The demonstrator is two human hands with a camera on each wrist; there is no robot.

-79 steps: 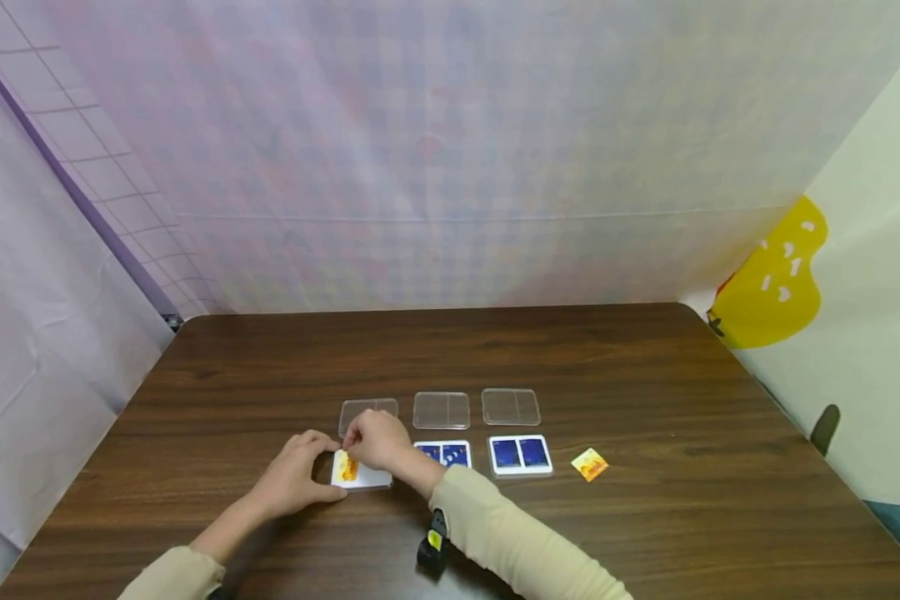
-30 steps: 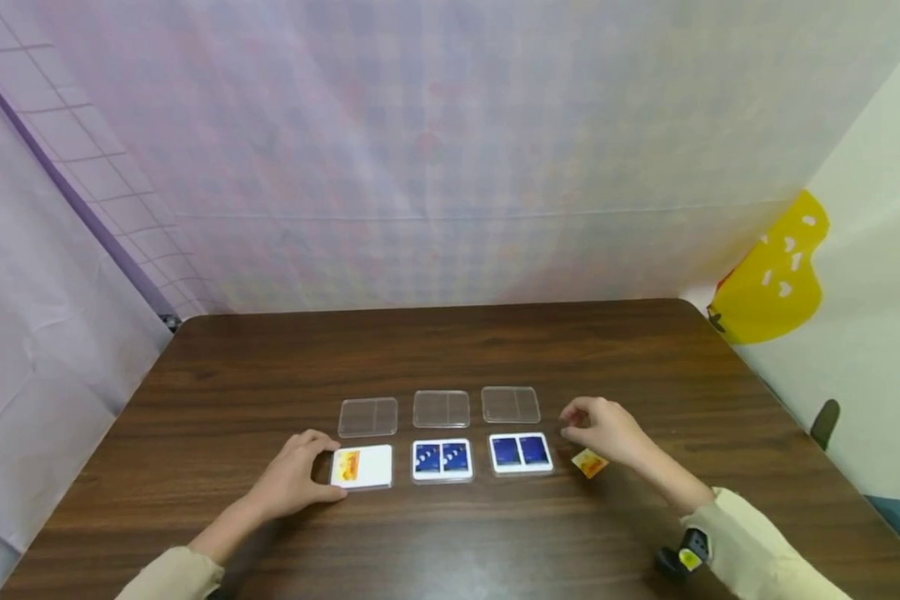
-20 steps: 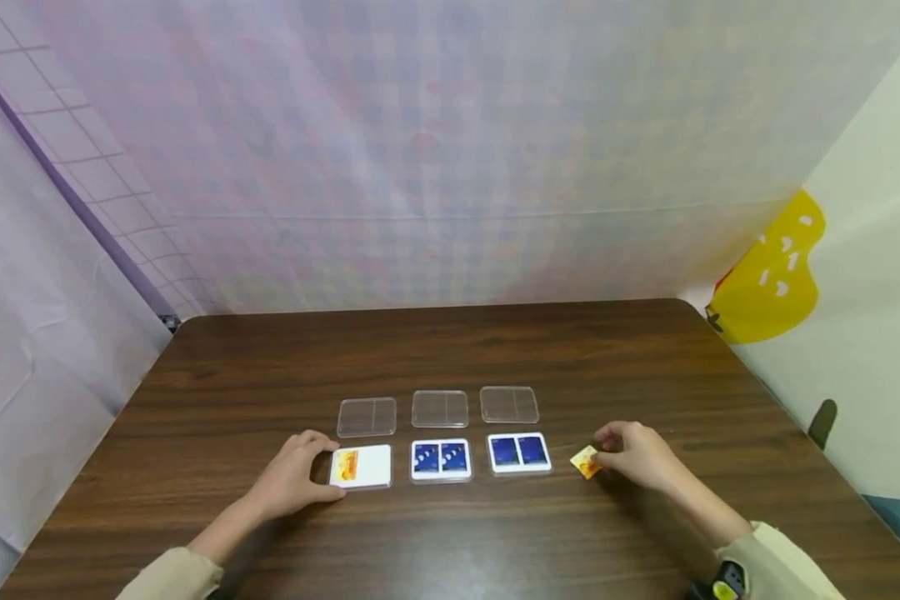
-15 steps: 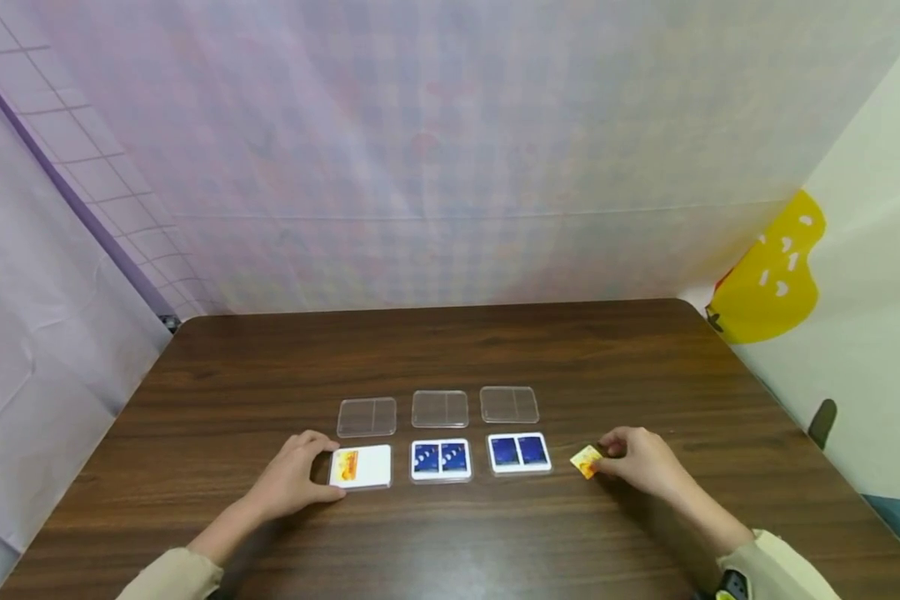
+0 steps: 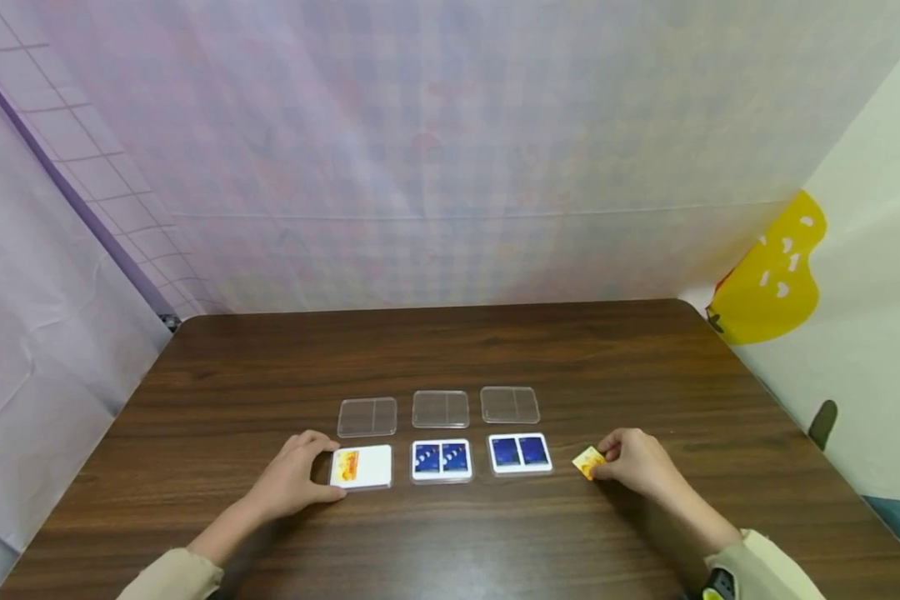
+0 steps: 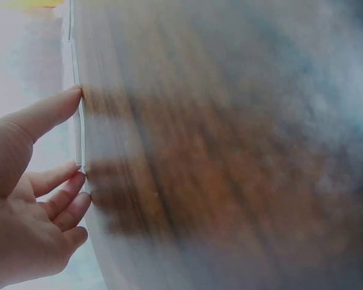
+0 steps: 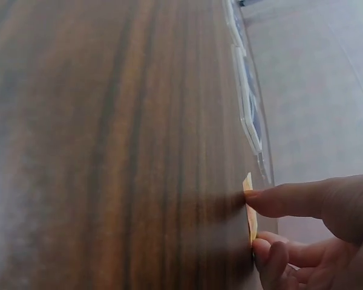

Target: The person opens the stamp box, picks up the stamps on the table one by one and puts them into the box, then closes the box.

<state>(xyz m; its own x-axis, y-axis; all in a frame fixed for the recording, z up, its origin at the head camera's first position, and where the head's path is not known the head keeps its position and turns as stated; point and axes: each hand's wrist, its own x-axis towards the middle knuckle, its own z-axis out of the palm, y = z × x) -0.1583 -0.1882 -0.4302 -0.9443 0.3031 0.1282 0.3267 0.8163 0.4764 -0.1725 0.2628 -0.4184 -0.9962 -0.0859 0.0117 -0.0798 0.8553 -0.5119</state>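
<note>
My left hand holds a shallow clear plastic case with a white insert at its left end, thumb on the near edge and fingers at the far corner. An orange-and-yellow picture lies on the left half of that insert; its right half is plain white. On the right, my right hand pinches a small yellow-and-orange picture card by its right side, between thumb and fingers. In the right wrist view the card is low at the table surface, thumb on one edge and fingertips at the other.
Two more white-framed cases, a middle one and a right one, each show a pair of blue pictures. Behind the row lie three clear covers: left, middle and right. All sit on a dark wooden table.
My right hand has left the left case, crossed to the right and taken hold of the small yellow-orange card, now shifted very slightly. The left hand stays at its case.
</note>
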